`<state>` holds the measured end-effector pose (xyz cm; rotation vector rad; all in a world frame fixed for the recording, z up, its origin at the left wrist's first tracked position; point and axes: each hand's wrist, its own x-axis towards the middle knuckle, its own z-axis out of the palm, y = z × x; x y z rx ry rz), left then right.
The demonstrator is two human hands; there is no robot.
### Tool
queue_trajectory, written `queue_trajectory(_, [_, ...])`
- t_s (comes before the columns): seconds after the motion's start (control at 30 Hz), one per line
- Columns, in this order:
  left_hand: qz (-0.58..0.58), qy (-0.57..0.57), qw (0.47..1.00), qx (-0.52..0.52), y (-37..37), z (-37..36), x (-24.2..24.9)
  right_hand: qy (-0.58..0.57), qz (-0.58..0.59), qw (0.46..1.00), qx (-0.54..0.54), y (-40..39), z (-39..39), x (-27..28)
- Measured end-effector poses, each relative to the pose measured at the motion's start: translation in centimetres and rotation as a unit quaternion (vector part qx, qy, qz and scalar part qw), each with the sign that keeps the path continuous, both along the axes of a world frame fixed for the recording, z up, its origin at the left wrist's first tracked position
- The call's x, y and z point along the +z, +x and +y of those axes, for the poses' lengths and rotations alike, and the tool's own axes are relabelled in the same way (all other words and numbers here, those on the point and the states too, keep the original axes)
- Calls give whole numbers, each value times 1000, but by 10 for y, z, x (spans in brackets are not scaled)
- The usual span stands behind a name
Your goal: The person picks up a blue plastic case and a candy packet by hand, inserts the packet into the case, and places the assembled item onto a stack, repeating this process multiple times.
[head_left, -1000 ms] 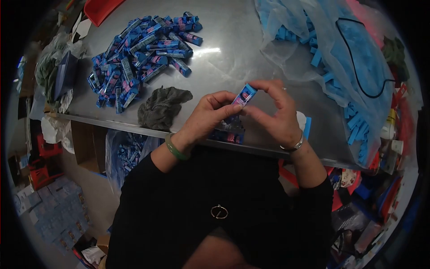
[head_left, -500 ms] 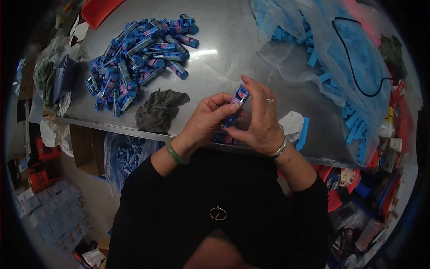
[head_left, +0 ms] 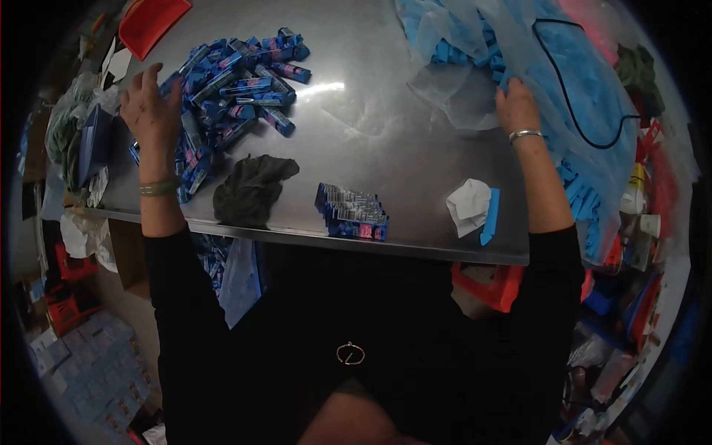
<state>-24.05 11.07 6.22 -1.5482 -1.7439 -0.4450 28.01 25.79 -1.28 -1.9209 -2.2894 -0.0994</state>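
Note:
My left hand is open, fingers spread, over the left side of a heap of small blue-and-pink packs. On the right, my right hand has its fingers closed at a light-blue flat strip, beside a clear plastic bag of such strips. The fingertips are partly hidden. Near the table's front edge, a neat row of the blue packs stands side by side, with silvery ends showing. A dark grey cloth lies crumpled between the heap and the row.
White crumpled paper and one light-blue strip lie on the metal table at front right. A red scoop-like tray sits at the far left. A black cord loops over the bag. Red stool below the edge.
My hands have parted: the left went to the pack heap, the right to the bag of strips. The pack they held between them has left my hands. The front row is now uncovered.

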Motion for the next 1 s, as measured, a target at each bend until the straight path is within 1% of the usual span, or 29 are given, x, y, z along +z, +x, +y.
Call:
queue_trajectory(0.03, [-29, -20, 998, -54, 24, -4, 3, -3, 2, 1000, 2, -3, 1, -1])
queue_trajectory(0.07, [-59, -43, 992, -107, 53, -10, 5, -2, -17, 999, -36, -7, 1, -2])
queue_trajectory(0.1, [-180, -102, 960, -187, 76, -17, -7, -4, -36, 997, -73, -12, -2, -4])
queue_trajectory(0.13, [-298, -157, 905, -260, 98, -27, -25, -13, -35, 997, -68, -14, -1, -9])
queue_trajectory(0.17, [-376, -224, 853, -284, 124, -39, -35, -22, -32, 996, -83, -12, 2, -14])
queue_trajectory(0.2, [-450, -287, 790, -303, 147, -51, -44, -30, -29, 994, -97, -10, 3, -20])
queue_trajectory(0.27, [-441, -378, 743, -333, 174, -66, -64, -21, -18, 995, -94, -5, 3, -26])
queue_trajectory(0.33, [-431, -382, 744, -338, 193, -75, -73, -7, -8, 996, -94, -5, 0, -25])
queue_trajectory(0.37, [-421, -383, 746, -345, 198, -77, -74, 37, 17, 996, -73, -6, -4, -21])
queue_trajectory(0.4, [-408, -418, 737, -338, 200, -78, -73, 80, 42, 994, -54, -6, -9, -17])
queue_trajectory(0.43, [-409, -418, 737, -338, 200, -78, -73, 79, 42, 995, -54, -5, -13, -13])
queue_trajectory(0.5, [-387, -440, 727, -359, 201, -79, -73, 85, 119, 989, 26, -2, -23, -5])
queue_trajectory(0.53, [-386, -440, 727, -359, 201, -79, -74, 86, 118, 989, 26, -2, -30, -2])
queue_trajectory(0.57, [-392, -435, 723, -367, 200, -79, -75, 44, 214, 975, 36, -3, -38, 1])
queue_trajectory(0.6, [-397, -430, 718, -376, 199, -79, -77, 1, 308, 950, 46, -5, -47, 4])
queue_trajectory(0.63, [-397, -430, 717, -378, 199, -79, -78, 3, 307, 951, 45, -7, -56, 6])
queue_trajectory(0.67, [-397, -423, 717, -387, 199, -80, -79, -41, 413, 908, 55, -11, -66, 8])
queue_trajectory(0.7, [-397, -417, 716, -395, 199, -80, -81, -84, 514, 852, 64, -14, -76, 11])
queue_trajectory(0.73, [-397, -417, 715, -396, 199, -80, -83, -82, 513, 852, 63, -19, -86, 15])
queue_trajectory(0.8, [-431, -404, 700, -402, 199, -80, -86, -141, 577, 799, 89, -30, -102, 24])
queue_trajectory(0.93, [-458, -405, 691, -386, 201, -83, -88, -173, 584, 787, 97, -41, -124, 28])
queue_trajectory(1.0, [-457, -402, 705, -364, 203, -84, -88, -160, 594, 782, 106, -49, -133, 30])
